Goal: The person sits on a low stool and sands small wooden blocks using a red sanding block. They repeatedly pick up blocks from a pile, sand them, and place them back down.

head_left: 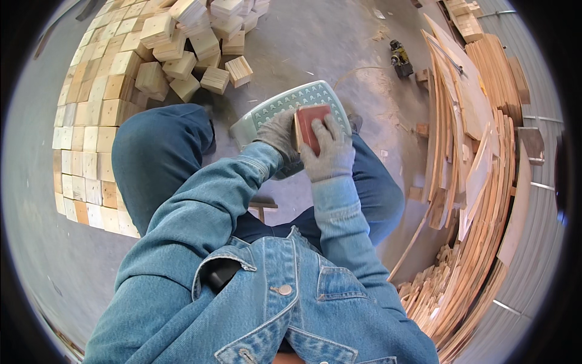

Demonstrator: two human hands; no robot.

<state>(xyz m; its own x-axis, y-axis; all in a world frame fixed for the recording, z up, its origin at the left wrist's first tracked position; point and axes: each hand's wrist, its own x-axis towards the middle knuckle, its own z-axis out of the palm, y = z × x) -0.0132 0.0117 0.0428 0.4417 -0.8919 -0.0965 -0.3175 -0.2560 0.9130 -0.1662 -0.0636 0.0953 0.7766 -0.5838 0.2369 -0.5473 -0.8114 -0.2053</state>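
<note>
Between my knees stands a pale green plastic stool [268,110] with a raised pattern on its top. Over it I hold a wooden block [297,130], its pale side showing on the left. A reddish-brown sheet that looks like sandpaper [309,116] covers the block's upper face. My left hand [277,134], in a grey glove, grips the block from its left side. My right hand [329,148], gloved too, presses its fingers onto the sheet from the right and near side. Its palm hides the block's near right corner.
Stacked wooden blocks [91,145] form a wall at the left. Several loose blocks [182,64] lie heaped at the far left. A yellow and black cordless drill [400,59] rests on the floor, far right. Long boards and wood strips [485,182] line the right side.
</note>
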